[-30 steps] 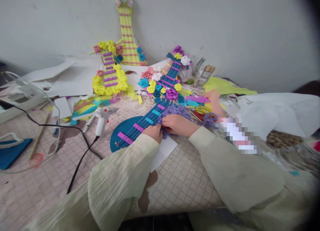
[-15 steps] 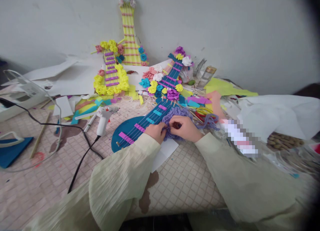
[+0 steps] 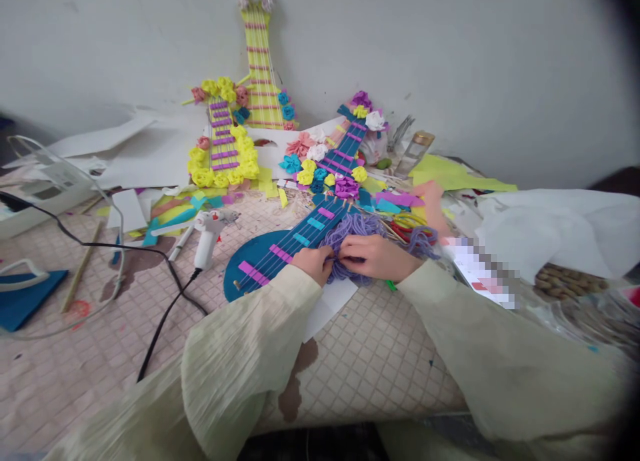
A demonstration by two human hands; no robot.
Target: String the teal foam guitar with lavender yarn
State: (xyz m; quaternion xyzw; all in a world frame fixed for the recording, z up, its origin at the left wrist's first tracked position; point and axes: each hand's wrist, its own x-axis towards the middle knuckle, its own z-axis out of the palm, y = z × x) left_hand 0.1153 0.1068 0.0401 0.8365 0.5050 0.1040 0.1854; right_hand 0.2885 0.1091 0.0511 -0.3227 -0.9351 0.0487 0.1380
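Observation:
A blue paper guitar (image 3: 260, 258) with pink and teal frets lies flat on the checked tablecloth (image 3: 360, 354). A bundle of purple yarn (image 3: 350, 229) rests on its body. My left hand (image 3: 314, 261) is closed, pinching the yarn at the bundle's near edge. My right hand (image 3: 376, 256) lies over the yarn just to the right, fingers curled onto the strands. The two hands almost touch. A white paper sheet (image 3: 330, 302) lies under my left wrist.
A white glue gun (image 3: 205, 238) with a black cord (image 3: 165, 318) lies left of the guitar. Two yellow paper guitars (image 3: 223, 144) lean at the wall among paper flowers and scraps. Scissors (image 3: 407, 222), a small jar (image 3: 414, 151), white plastic bags (image 3: 555, 228) sit right.
My right hand has flattened again over the yarn after lifting its fingers half a second ago. The left hand stays pinched at the yarn's edge. The view shifted slightly.

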